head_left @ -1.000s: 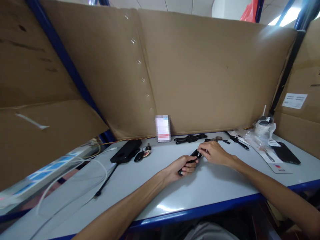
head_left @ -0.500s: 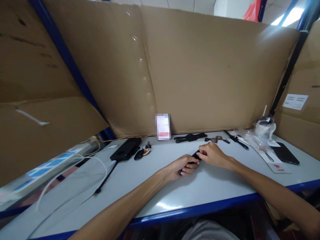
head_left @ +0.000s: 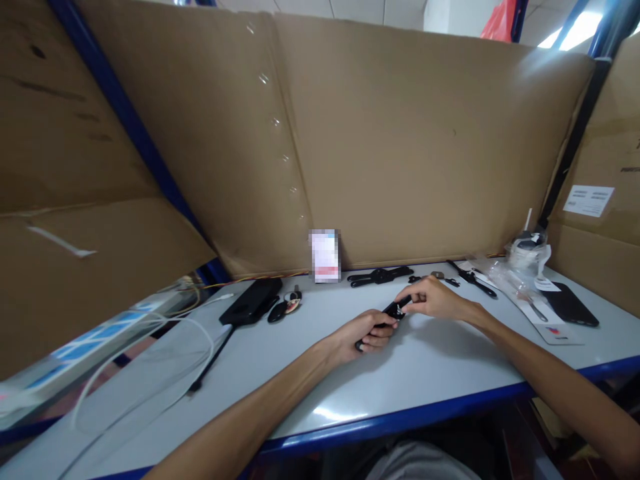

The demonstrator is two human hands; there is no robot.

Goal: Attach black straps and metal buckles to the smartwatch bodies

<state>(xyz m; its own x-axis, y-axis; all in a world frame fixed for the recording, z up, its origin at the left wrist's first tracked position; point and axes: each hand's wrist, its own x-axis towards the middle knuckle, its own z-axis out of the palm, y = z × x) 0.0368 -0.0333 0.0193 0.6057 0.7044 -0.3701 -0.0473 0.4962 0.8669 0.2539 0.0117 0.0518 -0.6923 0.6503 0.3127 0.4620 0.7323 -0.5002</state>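
Note:
My left hand (head_left: 373, 331) is wrapped round a dark elongated object (head_left: 397, 309) above the middle of the table. At the object's upper right end, the fingers of my right hand (head_left: 430, 298) pinch its edge. Small shiny metal parts show on the object between the two hands; what they are is too small to tell. Behind my hands lie a flat black part with several arms (head_left: 381, 277) and a small brownish metal piece (head_left: 437, 275), partly hidden by my right hand.
A blurred upright card (head_left: 325, 257) leans on the cardboard wall (head_left: 400, 147). Left are a black power bank (head_left: 253, 301), keys (head_left: 285, 307), white cables and a power strip (head_left: 95, 337). Right are a black tool (head_left: 473, 279), plastic packaging, a black phone (head_left: 570, 305) and a bagged cup (head_left: 527, 250).
My right hand has shifted slightly right, and its fingers have moved along the dark object, uncovering shiny metal parts. My left hand keeps its hold in nearly the same place.

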